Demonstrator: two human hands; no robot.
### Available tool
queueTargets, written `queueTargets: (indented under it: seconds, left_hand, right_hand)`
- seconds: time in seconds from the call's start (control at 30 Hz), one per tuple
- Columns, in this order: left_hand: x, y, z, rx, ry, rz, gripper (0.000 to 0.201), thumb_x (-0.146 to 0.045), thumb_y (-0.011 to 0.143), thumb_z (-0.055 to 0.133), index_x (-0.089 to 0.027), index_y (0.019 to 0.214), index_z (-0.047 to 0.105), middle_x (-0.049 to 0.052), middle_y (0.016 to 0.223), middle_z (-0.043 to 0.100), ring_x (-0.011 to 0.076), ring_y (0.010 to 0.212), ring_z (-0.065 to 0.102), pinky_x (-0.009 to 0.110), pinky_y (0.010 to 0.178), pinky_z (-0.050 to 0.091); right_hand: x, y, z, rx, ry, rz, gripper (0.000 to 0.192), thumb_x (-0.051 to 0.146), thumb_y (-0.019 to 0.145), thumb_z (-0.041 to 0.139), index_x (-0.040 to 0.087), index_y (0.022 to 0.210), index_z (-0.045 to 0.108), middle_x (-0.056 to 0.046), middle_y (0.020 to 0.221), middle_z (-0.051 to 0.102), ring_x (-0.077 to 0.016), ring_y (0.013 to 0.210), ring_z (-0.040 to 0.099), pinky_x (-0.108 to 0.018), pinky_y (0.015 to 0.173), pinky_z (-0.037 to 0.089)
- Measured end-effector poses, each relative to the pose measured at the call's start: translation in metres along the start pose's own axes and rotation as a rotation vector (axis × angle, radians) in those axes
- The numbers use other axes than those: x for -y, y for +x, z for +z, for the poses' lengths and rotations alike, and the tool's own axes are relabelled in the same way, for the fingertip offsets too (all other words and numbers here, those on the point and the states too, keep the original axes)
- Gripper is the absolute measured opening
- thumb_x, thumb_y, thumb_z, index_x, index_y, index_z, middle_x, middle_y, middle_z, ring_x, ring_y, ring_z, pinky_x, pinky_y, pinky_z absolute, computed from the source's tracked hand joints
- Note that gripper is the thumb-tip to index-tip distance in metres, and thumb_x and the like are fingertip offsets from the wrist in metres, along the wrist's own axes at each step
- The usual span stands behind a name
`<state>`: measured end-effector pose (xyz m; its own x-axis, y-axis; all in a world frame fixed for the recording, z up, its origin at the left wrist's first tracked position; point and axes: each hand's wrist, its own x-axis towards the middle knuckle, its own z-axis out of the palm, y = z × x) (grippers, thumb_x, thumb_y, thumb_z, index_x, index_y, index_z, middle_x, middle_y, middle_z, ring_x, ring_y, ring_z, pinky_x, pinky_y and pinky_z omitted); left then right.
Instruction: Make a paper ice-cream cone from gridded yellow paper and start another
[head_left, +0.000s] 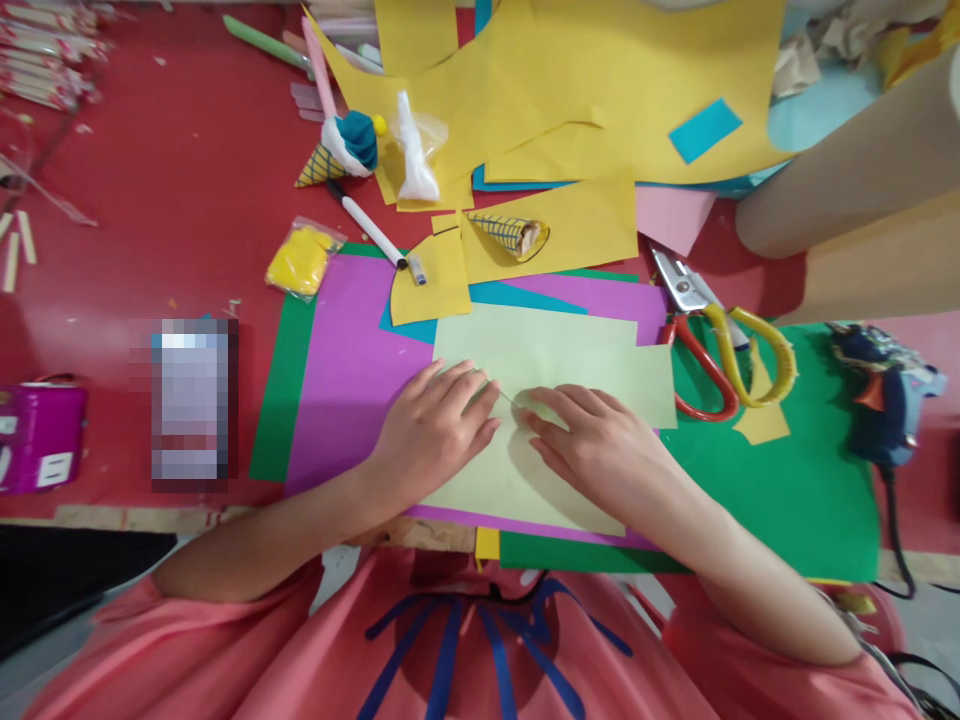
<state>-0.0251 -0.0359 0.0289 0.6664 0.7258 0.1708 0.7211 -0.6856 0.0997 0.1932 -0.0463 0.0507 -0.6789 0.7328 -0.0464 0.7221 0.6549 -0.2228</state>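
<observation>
A pale yellow-green sheet of paper (525,345) lies over a purple sheet (337,390) and a green sheet (787,480). My left hand (442,430) rests on the left half of the pale sheet, palm down, with its fingers stretched out. Opposite it, my right hand (581,425) lies on the same sheet, its fingers extended toward the left and slightly curved. A thin line shows on the paper between my fingertips; whether it is a crease or a thin strand I cannot make out. Scissors (716,345) with red and yellow handles lie beyond my right hand.
A blue glue gun (889,400) lies at right, near a large cardboard tube (847,150). Yellow sheets (600,80) cover the back. A marker (371,230), a small paper cone (514,235), a yellow packet (300,260) and a blurred-out rectangular object (190,400) lie around the work.
</observation>
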Motion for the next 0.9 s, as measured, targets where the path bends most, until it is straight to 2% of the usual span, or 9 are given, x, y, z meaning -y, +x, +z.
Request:
queueTargets:
  seconds: [0.27, 0.5, 0.9]
  left_hand:
    - [0.003, 0.001, -0.002, 0.002, -0.015, -0.008, 0.025, -0.024, 0.094, 0.051, -0.014, 0.111, 0.066, 0.009, 0.111, 0.069, 0.0244, 0.110, 0.064, 0.043, 0.099, 0.049]
    - [0.009, 0.003, -0.005, 0.008, 0.010, -0.019, 0.027, -0.027, 0.094, 0.050, -0.010, 0.109, 0.066, 0.012, 0.111, 0.069, 0.0232, 0.107, 0.065, 0.041, 0.099, 0.048]
    - [0.001, 0.001, -0.012, 0.087, 0.136, -0.041, 0.030, -0.027, 0.093, 0.051, -0.012, 0.113, 0.066, 0.012, 0.115, 0.068, 0.0281, 0.100, 0.065, 0.043, 0.088, 0.053]
  right_hand:
    - [0.002, -0.007, -0.004, 0.055, -0.002, 0.018, 0.026, 0.022, 0.094, 0.052, 0.018, 0.114, 0.068, -0.005, 0.123, 0.065, -0.0229, 0.098, 0.063, -0.037, 0.079, 0.054]
    - [0.004, -0.012, -0.008, 0.082, -0.010, 0.022, 0.024, 0.021, 0.094, 0.052, 0.018, 0.109, 0.070, -0.004, 0.125, 0.065, -0.0221, 0.098, 0.064, -0.037, 0.078, 0.054]
    - [0.003, -0.014, -0.009, 0.076, 0.004, 0.020, 0.024, 0.022, 0.093, 0.053, 0.018, 0.110, 0.070, -0.004, 0.126, 0.065, -0.0214, 0.098, 0.065, -0.036, 0.077, 0.057]
